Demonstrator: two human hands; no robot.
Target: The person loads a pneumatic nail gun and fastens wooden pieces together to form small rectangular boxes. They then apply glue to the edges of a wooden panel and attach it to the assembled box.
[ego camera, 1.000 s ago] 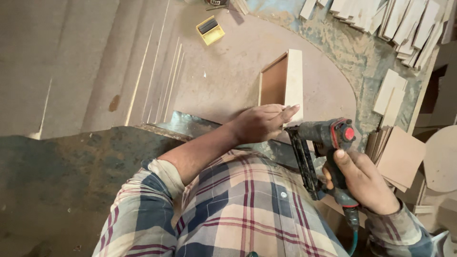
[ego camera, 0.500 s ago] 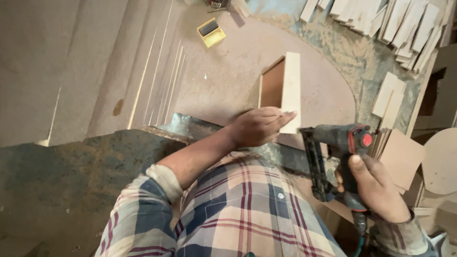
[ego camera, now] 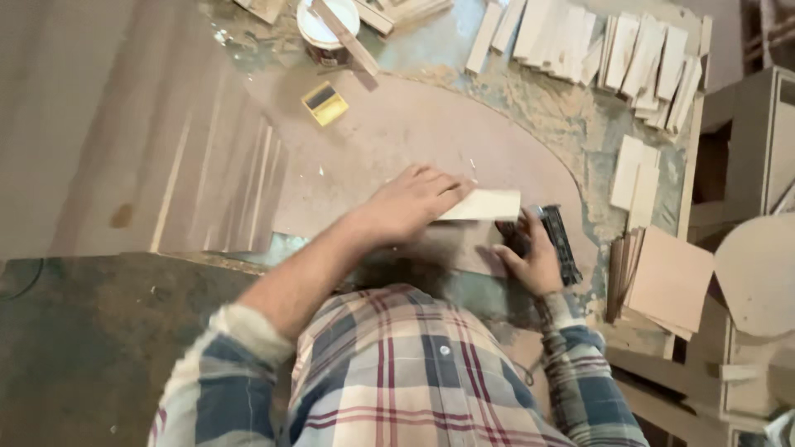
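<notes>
Right hand [ego camera: 530, 263] gripped the nail gun [ego camera: 553, 242] against the end of the wood piece [ego camera: 482, 204], left hand [ego camera: 411, 201] pressed flat on it, fingers spread, yellow block [ego camera: 324, 103] lay well beyond the fingertips.

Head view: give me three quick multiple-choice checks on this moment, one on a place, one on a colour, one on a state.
1. Where does the left hand rest?
A. on the pale wooden box piece
B. on the white tub
C. on the plaid shirt

2. What colour is the small block on the rounded board?
A. red
B. yellow
C. blue

3. How is the nail gun held?
A. lying untouched
B. gripped in the right hand beside the box piece
C. hanging off the bench

Answers: 1 A, the fingers lie flat over the piece's left end. 2 B, its top shows yellow around a dark patch. 3 B, the fingers wrap the dark tool body next to the piece.
</notes>
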